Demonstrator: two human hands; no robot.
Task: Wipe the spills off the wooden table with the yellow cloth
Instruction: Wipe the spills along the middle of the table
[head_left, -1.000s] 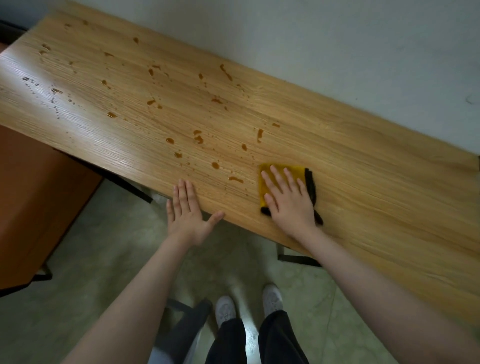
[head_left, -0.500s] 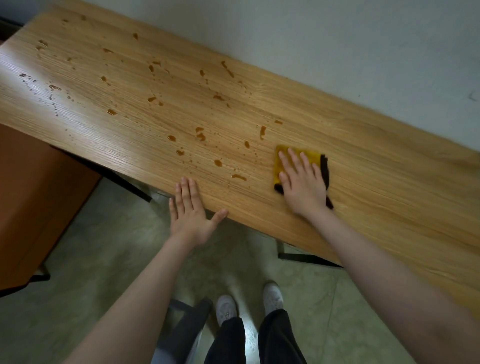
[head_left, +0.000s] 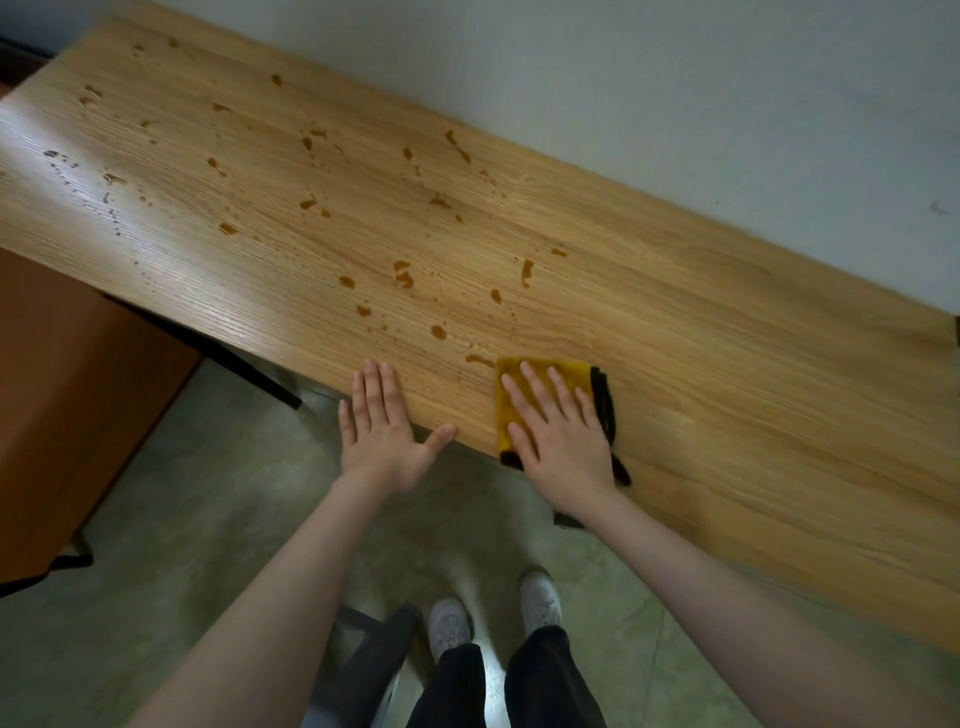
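Note:
A folded yellow cloth with a black edge lies on the wooden table near its front edge. My right hand presses flat on the cloth with straight, spread fingers. My left hand rests flat on the table's front edge, left of the cloth, holding nothing. Several brown spills dot the table from the cloth's left side to the far left end. One small streak lies right at the cloth's top left corner.
A pale wall runs along the table's back edge. An orange-brown cabinet stands under the left end. The table's black legs, a dark chair part and my two white shoes are on the grey-green floor.
My right hand has slid the cloth back toward the table's front edge after pushing it away half a second ago. My left hand has stayed on the edge.

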